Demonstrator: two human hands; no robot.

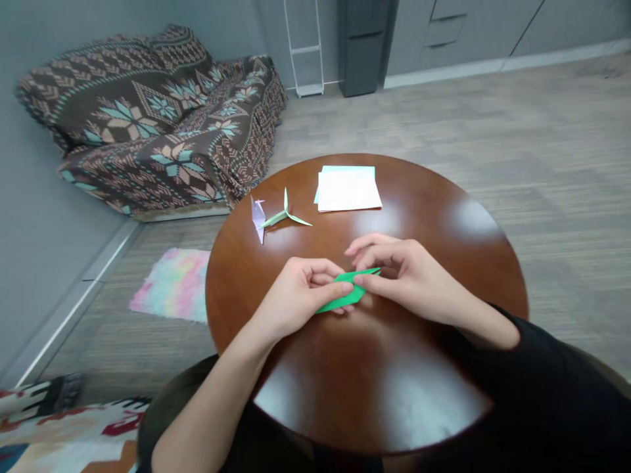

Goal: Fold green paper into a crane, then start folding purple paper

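I see the green folded paper (344,297) held just above the near-middle of the round brown surface (345,374), its narrow points reaching past the right thumb. The left grip (328,292) is closed on its near-left part, thumb on top and fingers beneath, while the right grip (371,268) pinches the other end, thumb laid on the paper, fingers curled loosely behind.

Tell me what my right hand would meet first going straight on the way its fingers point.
Your right hand pinches the green folded paper; beyond that, it would likely meet the left hand first, though their heights are hard to judge.
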